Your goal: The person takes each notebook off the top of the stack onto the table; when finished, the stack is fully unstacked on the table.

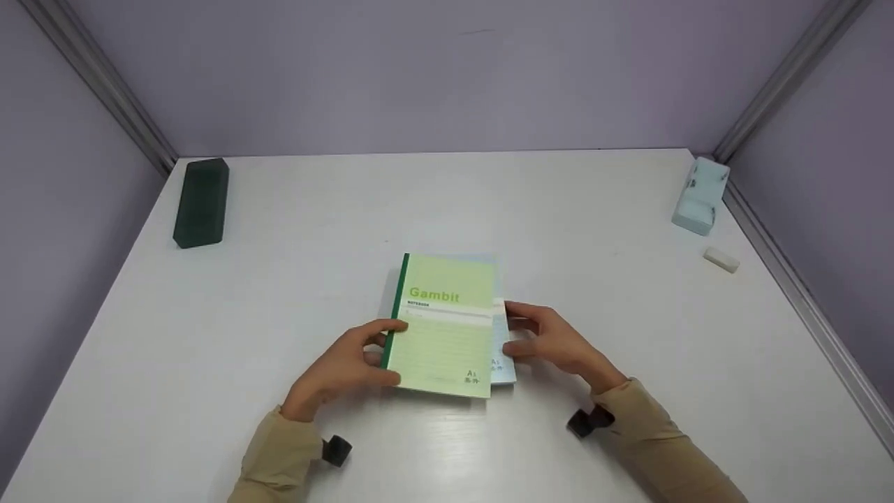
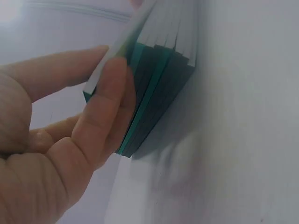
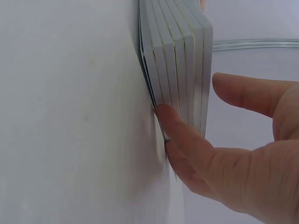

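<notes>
A stack of several notebooks lies on the table in front of me. On top is a green notebook (image 1: 443, 328) marked Gambit, with a dark green spine; a light blue notebook (image 1: 500, 342) sticks out from under its right side. My left hand (image 1: 349, 363) grips the green notebook at its spine, thumb and fingers at the edge. The left wrist view shows this top notebook (image 2: 96, 77) tilted apart from the stack (image 2: 159, 70) below. At the opposite side my right hand (image 1: 555, 339) touches the page edges of the stack (image 3: 175, 60) with its fingers, the thumb held away.
A dark green case (image 1: 201, 202) stands at the table's back left corner. At the back right lie a pale blue case (image 1: 701, 195) and a small white eraser (image 1: 721, 259). Walls border the table at the back and sides.
</notes>
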The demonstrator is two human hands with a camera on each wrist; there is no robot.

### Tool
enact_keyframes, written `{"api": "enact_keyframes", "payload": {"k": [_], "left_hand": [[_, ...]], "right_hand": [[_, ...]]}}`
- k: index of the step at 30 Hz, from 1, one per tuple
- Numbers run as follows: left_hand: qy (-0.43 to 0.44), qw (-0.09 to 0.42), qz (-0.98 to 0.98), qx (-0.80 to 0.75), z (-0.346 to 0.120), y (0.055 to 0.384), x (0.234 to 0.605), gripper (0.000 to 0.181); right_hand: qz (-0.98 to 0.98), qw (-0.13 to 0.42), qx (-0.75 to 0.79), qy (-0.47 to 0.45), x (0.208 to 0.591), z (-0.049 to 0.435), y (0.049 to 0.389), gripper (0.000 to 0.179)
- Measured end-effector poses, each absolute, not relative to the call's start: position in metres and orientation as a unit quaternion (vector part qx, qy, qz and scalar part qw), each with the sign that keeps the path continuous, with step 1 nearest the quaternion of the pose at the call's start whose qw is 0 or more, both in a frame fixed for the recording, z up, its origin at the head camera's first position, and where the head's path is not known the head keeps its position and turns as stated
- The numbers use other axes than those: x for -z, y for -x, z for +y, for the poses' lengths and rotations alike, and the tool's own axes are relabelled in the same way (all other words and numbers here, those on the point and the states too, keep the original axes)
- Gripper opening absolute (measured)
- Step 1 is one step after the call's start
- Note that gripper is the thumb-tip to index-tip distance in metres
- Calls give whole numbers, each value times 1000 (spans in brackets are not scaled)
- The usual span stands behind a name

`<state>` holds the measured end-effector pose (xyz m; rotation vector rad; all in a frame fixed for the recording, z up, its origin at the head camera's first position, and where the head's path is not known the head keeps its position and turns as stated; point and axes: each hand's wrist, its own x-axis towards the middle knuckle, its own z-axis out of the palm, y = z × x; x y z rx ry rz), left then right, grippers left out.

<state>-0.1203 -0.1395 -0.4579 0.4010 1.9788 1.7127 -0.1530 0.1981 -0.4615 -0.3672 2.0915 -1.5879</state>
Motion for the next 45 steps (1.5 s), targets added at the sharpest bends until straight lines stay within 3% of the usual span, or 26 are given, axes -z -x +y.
{"api": "enact_keyframes", "payload": {"k": [6,14,18,33,45], "left_hand": [[-170,273,695,-643,-148,129,458,66],[-184,321,660,-654,-155,130,456,83],[-196,319,649,-662,-156,130,452,87],[-156,161,703,-675,-167,152,423,92],[-130,89,727,-669,-197,184,414,94]], "right_hand": [[771,235,575,142,463,198,154,75],[774,232,571,145,466,195,154,75],[773,230,574,145,466,195,155,73],[785,222,560,147,468,195,156,71],[784,228,565,123,468,193,154,71]]}}
